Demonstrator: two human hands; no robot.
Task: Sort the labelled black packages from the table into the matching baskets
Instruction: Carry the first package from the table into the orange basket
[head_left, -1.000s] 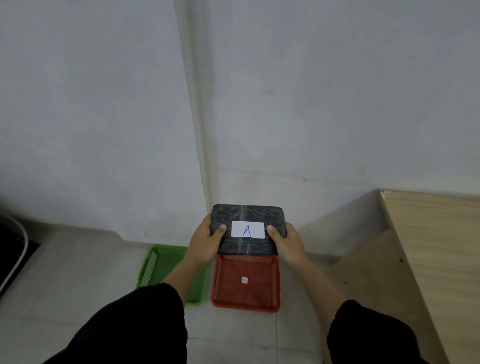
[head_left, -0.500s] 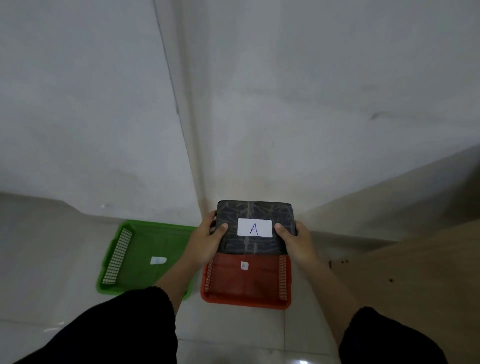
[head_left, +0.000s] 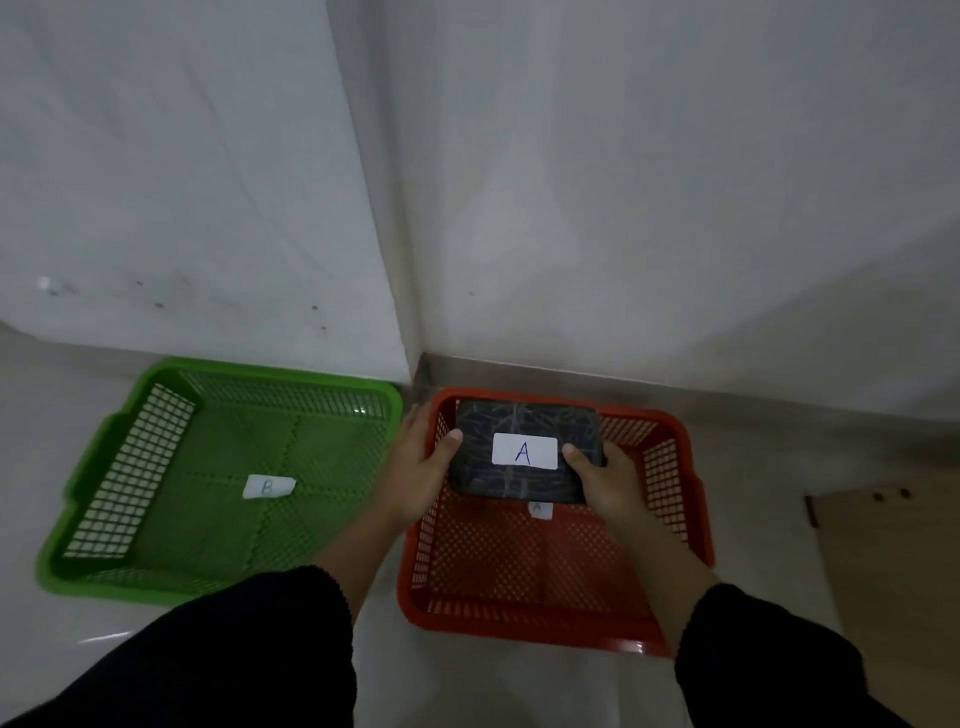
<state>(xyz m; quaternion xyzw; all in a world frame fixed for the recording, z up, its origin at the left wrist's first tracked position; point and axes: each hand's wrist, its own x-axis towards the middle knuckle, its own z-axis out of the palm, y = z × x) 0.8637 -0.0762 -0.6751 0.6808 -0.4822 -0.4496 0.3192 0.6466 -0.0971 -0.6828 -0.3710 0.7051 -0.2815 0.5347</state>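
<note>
Head view: I look down on two baskets on the floor, in a corner between two walls.
Left hand (head_left: 418, 470): I see it clasping the left end of the black package (head_left: 524, 451), thumb on top, fingers (head_left: 415, 421) wrapped around the outer edge.
Right hand (head_left: 605, 480): it clasps the package's right end, thumb beside the label.
Black package: held level between both hands, over the far half of the red basket (head_left: 698, 519); I cannot tell whether it touches the mesh floor.
White label (head_left: 524, 451): on the package top, between the two thumbs, reading "A".
Red basket tag (head_left: 540, 510): just nearer than the package, partly hidden under it.
Green basket (head_left: 98, 462): left of the left hand, just beside the red one, with a "B" tag (head_left: 268, 487) on its floor.
Sleeves (head_left: 249, 649): dark, covering both forearms.
</note>
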